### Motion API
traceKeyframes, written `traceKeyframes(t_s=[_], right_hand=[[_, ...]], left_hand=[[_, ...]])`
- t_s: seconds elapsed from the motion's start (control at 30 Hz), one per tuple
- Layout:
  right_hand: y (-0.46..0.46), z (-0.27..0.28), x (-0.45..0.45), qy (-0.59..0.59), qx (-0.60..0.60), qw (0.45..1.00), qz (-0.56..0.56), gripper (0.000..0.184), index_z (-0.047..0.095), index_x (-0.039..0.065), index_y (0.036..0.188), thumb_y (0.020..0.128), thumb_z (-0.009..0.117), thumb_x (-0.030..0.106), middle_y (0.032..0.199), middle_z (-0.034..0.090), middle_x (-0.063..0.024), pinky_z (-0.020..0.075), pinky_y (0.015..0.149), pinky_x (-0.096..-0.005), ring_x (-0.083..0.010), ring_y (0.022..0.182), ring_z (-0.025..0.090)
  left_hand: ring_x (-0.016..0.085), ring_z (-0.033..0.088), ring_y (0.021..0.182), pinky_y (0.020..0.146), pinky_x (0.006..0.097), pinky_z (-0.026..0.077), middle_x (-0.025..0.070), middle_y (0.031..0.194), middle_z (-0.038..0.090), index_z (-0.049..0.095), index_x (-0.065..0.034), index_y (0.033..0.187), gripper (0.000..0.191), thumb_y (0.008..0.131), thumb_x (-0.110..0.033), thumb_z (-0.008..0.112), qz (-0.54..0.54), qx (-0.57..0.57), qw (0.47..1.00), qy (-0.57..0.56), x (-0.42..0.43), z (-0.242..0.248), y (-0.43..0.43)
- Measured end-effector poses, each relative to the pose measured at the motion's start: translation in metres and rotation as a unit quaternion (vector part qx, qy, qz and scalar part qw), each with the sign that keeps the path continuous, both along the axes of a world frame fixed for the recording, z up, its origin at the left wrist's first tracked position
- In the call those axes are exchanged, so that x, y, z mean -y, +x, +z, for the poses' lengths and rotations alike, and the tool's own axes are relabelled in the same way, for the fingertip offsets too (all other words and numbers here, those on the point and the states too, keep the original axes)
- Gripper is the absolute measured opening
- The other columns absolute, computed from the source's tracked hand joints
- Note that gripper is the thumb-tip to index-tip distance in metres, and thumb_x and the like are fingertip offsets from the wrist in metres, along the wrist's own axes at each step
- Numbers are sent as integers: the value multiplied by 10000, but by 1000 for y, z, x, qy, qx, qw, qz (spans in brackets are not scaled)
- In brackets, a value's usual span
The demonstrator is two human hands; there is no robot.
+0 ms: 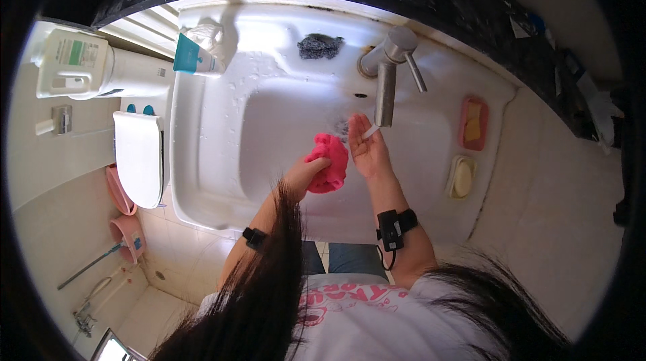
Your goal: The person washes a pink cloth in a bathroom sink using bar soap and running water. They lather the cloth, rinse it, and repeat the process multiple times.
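My left hand grips a bunched bright pink cloth above the basin of a white washbasin. Beside it, my right hand is held palm up with nothing in it. Its fingers lie under the metal faucet, and a stream of water runs from the spout onto them. The faucet's lever points towards the right. Part of the basin, including most of the drain area, is hidden behind the cloth and my hands.
On the right rim sit a pink dish with a yellow sponge and a soap bar in its dish. A dark scrubbing pad lies on the back ledge. At left stand a teal-capped tube, a white jug and a toilet.
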State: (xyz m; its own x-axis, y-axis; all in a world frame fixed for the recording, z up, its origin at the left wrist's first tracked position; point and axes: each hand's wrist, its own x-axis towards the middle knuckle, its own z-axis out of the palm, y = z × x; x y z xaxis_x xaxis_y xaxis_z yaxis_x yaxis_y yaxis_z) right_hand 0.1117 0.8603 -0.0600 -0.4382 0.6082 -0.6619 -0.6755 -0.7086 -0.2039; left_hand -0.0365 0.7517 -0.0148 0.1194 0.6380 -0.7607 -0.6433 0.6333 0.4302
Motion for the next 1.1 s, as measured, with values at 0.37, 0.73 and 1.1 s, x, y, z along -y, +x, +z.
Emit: traceKeyframes(t_s=[0.37,0.73,1.1], right_hand=[[48,142,-16,44,142,988,-47,364,493,-76,1183,941,475,196,1212,540,-213,433,1011,-389,-311,1157,514],[33,113,9,-84,78,992,53,340,513,7,1174,960,413,251,1217,540,-159,366,1029,-416,-278,1193,479],[23,42,4,-16,-230,967,-108,242,563,-51,1083,928,414,60,1128,598,-168,508,936,-355,-257,1063,585]], left_hand=[[215,614,919,836,334,490,120,1026,609,510,30,1145,371,829,-158,563,33,-24,999,36,30,3,-18],[214,609,918,831,327,488,121,1018,608,516,33,1136,368,827,-160,566,47,-65,997,22,37,11,-41],[218,619,901,816,324,496,129,1009,610,516,44,1132,370,818,-142,577,98,-7,995,-1,46,23,-33]])
